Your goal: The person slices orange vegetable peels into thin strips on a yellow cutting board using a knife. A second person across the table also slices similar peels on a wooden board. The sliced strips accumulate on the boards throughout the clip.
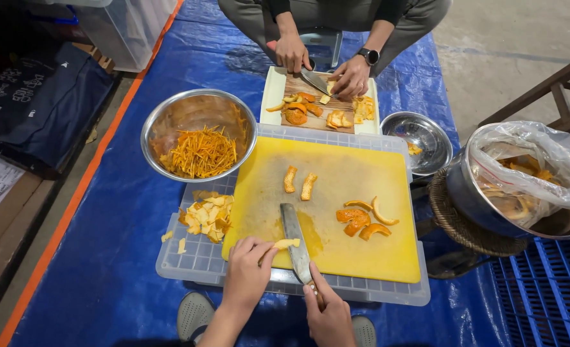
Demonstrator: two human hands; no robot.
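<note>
Yellow plastic of the cutting board (362, 193) is nearest to me; it lies on an upturned clear crate (201, 260), I think to raise it. My left hand (249, 270) pinches a pale strip of peel (286, 243) flat against the board, fingers closed on its end, just left of the blade. My right hand (326, 315) is clamped on the knife (296, 241) handle. Behind, a steel bowl (198, 132) holds orange shreds, and another person's hands (323, 64) cut on a wooden board (317, 103).
</note>
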